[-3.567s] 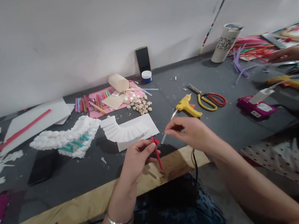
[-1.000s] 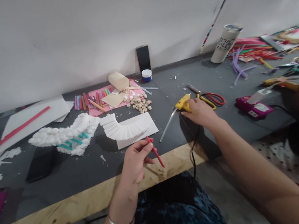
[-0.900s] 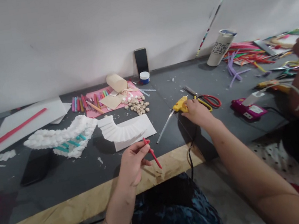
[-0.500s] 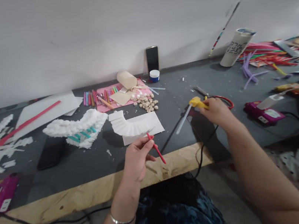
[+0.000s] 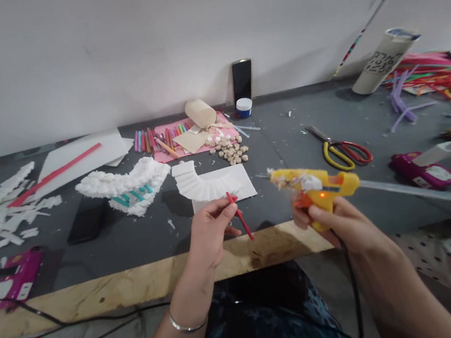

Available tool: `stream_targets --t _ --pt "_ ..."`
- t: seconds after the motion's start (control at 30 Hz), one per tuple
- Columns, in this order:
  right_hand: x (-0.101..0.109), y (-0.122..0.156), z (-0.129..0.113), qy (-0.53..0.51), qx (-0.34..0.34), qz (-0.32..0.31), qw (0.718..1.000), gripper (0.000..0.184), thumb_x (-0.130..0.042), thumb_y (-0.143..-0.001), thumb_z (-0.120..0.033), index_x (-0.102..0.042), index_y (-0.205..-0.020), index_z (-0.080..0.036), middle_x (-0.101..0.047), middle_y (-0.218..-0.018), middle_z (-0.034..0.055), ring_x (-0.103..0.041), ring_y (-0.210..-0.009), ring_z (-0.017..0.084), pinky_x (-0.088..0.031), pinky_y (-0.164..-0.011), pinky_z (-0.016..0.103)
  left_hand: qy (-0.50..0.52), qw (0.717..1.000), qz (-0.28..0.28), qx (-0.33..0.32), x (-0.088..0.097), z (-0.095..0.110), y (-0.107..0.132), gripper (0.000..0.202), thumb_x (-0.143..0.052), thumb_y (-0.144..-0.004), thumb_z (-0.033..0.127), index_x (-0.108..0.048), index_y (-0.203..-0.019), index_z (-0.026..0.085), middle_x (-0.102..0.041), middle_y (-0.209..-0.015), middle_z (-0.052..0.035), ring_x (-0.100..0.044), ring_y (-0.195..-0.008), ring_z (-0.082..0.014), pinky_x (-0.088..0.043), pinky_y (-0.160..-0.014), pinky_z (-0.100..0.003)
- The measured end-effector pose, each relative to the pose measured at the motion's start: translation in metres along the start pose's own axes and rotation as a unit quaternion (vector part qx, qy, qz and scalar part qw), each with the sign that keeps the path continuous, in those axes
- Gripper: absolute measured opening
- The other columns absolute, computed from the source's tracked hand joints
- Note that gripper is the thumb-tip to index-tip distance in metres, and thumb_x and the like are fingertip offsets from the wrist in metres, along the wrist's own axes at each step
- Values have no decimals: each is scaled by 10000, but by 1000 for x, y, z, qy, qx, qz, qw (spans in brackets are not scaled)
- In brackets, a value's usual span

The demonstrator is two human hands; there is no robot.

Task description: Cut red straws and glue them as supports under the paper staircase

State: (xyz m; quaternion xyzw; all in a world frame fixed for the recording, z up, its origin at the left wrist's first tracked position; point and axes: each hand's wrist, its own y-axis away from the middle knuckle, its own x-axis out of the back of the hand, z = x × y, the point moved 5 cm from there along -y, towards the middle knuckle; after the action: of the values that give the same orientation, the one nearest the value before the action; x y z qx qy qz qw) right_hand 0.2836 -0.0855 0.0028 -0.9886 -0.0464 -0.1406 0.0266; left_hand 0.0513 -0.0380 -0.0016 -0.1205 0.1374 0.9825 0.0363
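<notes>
Near the table's front edge, my left hand (image 5: 211, 230) pinches a thin red stick (image 5: 241, 220), which slants down to the right. My right hand (image 5: 338, 217) is wrapped round the handle of a yellow hot glue gun (image 5: 316, 181), its nozzle pointing left and a small light glowing on its side. A long clear glue stick (image 5: 424, 193) juts out of its back. Just beyond my left hand, a curved strip of pleated white paper (image 5: 194, 185) lies partly over a white sheet (image 5: 244, 180). Scissors (image 5: 339, 149) with red and yellow handles rest behind the glue gun.
Left of the pleated paper sits a white fluffy piece with teal sticks (image 5: 126, 184), beside a black phone (image 5: 85, 224). Wooden beads (image 5: 231, 151) and crayons lie at the back. Purple boxes (image 5: 423, 169) with cords stand on both sides. A black cord hangs from the glue gun.
My right hand has lifted the glue gun and turned it so the nozzle faces left, leaving the scissors uncovered. My left hand still holds the red stick in nearly the same place.
</notes>
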Motion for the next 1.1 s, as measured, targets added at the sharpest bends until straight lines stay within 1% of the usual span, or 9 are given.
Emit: stream_targets --t 0.07,0.13,0.23,0.37,0.43,0.57,0.67,0.93,1.1 --pt "-18 8 -8 -46 -25 -71 996 365 -544 -864 -537 -640 -991 -208 -639 -853 72 -612 -748 211 -499 -647 315 -13 1000 3 -10 1 4 1 272 -784 -666 330 -755 -867 150 -725 -912 -73 -650 -705 -139 -516 -407 -165" --pt "-27 12 -12 -60 -41 -89 993 371 -573 -859 -513 -633 -1062 -209 -653 -928 87 -625 -828 226 -517 -694 327 -22 999 4 -23 1 8 3 265 -777 -675 327 -752 -869 148 -725 -910 -77 -658 -720 -149 -523 -413 -170" --pt "-31 12 -16 -46 -37 -63 996 344 -586 -863 -484 -630 -1057 -204 -659 -904 82 -629 -862 218 -522 -700 307 -30 999 6 -36 1 13 5 240 -773 -676 320 -750 -846 152 -723 -934 -76 -662 -725 -155 -530 -412 -177" --pt "-35 8 -24 -38 -10 -62 997 278 -599 -854 -459 -641 -955 -204 -615 -726 35 -602 -659 169 -504 -592 276 -35 999 -1 -35 -1 13 6 223 -775 -677 318 -752 -834 161 -713 -894 -62 -652 -723 -146 -528 -412 -168" --pt "-35 8 -26 -26 2 -59 998 249 -614 -844 -443 -647 -929 -211 -608 -687 24 -583 -601 157 -497 -570 273 -36 999 -6 -34 -1 11 6 228 -777 -680 321 -751 -842 164 -709 -887 -56 -652 -730 -145 -532 -418 -167" --pt "-34 7 -28 -10 22 -29 999 233 -658 -812 -437 -649 -900 -222 -653 -751 33 -627 -674 174 -519 -632 279 -41 998 -13 -34 -3 9 6 238 -779 -684 329 -750 -853 164 -700 -876 -51 -660 -749 -153 -540 -425 -175" --pt "-36 6 -31 1 33 -33 999 234 -659 -810 -430 -639 -894 -213 -675 -817 50 -647 -744 186 -530 -683 286 -45 998 -13 -36 -4 10 7 223 -777 -680 322 -752 -841 170 -695 -857 -47 -661 -750 -157 -538 -420 -177" --pt "-37 3 -29 9 11 -39 999 261 -650 -807 -451 -606 -878 -204 -646 -766 30 -592 -641 149 -491 -569 253 -52 998 -17 -39 -5 11 8 217 -770 -684 321 -750 -843 173 -696 -876 -59 -653 -744 -157 -535 -415 -177" --pt "-36 5 -24 21 9 -51 998 251 -642 -820 -437 -607 -860 -192 -633 -778 26 -579 -650 143 -471 -585 250 -50 998 -14 -39 -5 11 8 230 -775 -677 330 -749 -841 170 -699 -885 -56 -658 -734 -153 -536 -418 -178"
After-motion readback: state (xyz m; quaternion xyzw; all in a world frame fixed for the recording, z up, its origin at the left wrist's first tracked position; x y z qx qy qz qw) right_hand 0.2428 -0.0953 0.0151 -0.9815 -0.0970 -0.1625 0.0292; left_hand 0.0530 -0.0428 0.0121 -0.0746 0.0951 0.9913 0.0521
